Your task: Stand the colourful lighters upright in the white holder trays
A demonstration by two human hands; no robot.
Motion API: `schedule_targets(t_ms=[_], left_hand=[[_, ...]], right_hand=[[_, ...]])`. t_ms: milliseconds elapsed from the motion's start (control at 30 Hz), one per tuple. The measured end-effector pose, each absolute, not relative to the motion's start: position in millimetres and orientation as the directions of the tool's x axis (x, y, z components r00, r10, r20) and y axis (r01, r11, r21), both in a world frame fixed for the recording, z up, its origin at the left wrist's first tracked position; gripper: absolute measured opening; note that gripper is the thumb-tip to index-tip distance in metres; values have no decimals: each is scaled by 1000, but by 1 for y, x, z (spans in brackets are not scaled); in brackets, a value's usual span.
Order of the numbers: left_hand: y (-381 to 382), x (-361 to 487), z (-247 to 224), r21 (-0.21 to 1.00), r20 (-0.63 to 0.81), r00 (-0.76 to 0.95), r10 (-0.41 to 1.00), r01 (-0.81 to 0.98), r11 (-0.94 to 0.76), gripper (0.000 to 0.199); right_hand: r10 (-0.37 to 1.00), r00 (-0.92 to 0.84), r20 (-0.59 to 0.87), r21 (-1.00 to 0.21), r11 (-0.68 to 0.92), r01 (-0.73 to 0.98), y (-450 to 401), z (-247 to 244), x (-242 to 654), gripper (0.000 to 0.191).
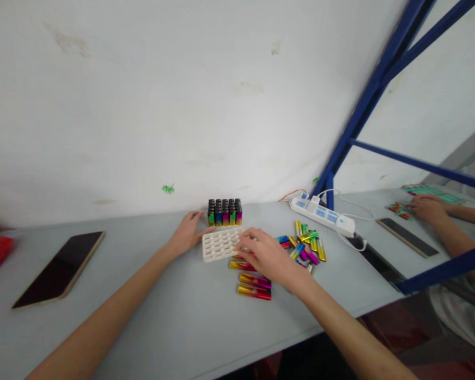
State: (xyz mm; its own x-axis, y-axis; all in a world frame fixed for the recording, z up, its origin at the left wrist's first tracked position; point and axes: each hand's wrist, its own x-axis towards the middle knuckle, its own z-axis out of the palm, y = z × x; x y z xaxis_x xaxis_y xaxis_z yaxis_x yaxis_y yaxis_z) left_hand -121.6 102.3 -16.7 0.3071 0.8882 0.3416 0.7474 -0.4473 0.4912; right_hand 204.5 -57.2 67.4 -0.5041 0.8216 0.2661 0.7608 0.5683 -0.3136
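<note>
A white slotted tray (222, 245) lies on the table between my hands. My left hand (188, 232) is at the tray's upper left corner, fingers apart, its thumb at the tray's edge. My right hand (267, 256) is closed in a pinch over the tray's right side; a bit of yellow shows at the fingertips, but what they hold is mostly hidden. Behind the tray, black-topped lighters (225, 212) stand upright in a tight block. Beneath and in front of my right hand lie red-and-yellow metallic lighter casings (254, 292) in a column, partly covered by the hand.
More coloured casings (311, 240) are heaped to the right. Beyond them sits a white power strip (322, 212) with cables, beside a blue metal frame (364, 105). A phone (59, 269) lies at left. Across the frame are another person's hands (429, 207) and a dark phone (407, 237).
</note>
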Motion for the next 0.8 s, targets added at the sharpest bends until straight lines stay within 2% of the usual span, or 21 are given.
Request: schedule_targets(t_ms=[133, 233, 300, 400, 500, 600, 800], left_hand=[[65, -180, -3, 497, 328, 267, 906, 767, -406, 88], [27, -211, -1, 450, 311, 288, 906, 795, -407, 89], [5, -215, -6, 415, 282, 319, 905, 810, -415, 97], [-14, -203, -14, 411, 243, 372, 896, 797, -442, 106], [-16, -189, -16, 440, 254, 381, 889, 773, -457, 104], [-8, -182, -12, 482, 255, 378, 890, 748, -456, 99], [13, -161, -7, 507, 233, 425, 875, 714, -482, 105]], right_hand=[[812, -558, 170, -233, 583, 778, -47, 70, 155, 18], [818, -568, 93, -212, 573, 791, -42, 67, 138, 18], [809, -583, 75, -236, 583, 778, -42, 62, 140, 17], [794, -583, 172, -328, 604, 726, -47, 59, 167, 22], [829, -477, 292, -414, 559, 719, -58, 62, 218, 26], [888, -331, 320, -444, 449, 775, -77, 59, 276, 24], [940, -128, 315, -325, 234, 916, -116, 23, 318, 19]])
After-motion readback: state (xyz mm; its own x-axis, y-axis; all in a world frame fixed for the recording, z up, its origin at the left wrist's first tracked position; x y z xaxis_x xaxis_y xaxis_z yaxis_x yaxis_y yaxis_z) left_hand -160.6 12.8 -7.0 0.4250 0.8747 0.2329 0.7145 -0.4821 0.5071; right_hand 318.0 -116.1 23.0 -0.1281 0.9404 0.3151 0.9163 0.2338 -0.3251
